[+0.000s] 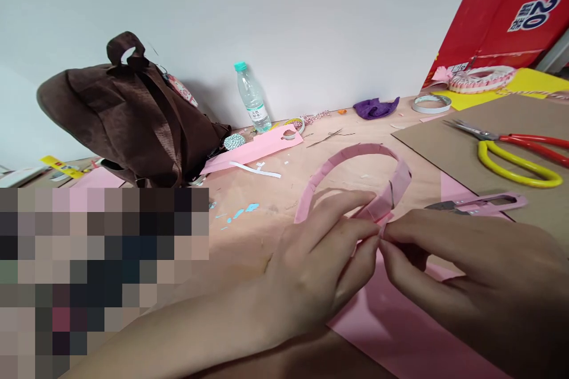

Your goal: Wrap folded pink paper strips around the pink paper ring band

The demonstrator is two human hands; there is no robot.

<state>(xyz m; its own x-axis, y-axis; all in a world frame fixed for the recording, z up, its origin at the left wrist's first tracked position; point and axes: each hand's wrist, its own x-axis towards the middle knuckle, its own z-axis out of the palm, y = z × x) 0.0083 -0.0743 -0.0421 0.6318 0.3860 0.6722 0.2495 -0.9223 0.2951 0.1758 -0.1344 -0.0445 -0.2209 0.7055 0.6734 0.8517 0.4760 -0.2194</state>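
Note:
A curved pink band (355, 154), wrapped in paper or ribbon with dark marks near its right end, arches up above my hands. My left hand (320, 254) is closed around its lower right part, thumb and forefinger pinched. Right against those fingertips, my right hand (462, 272) pinches a small fold of pink strip (383, 226) at the band's end. The fingers hide most of this spot. Below both hands lies a pink paper sheet (377, 314). Pink thread snips (489, 204) rest just beyond my right hand.
Scissors with yellow and red handles (515, 160) lie on brown cardboard (444, 130) at right. Tape roll (431, 104), purple crumpled piece (377, 108), water bottle (253, 98) and brown backpack (120, 118) stand or lie along the wall. A red box (498, 18) is at far right.

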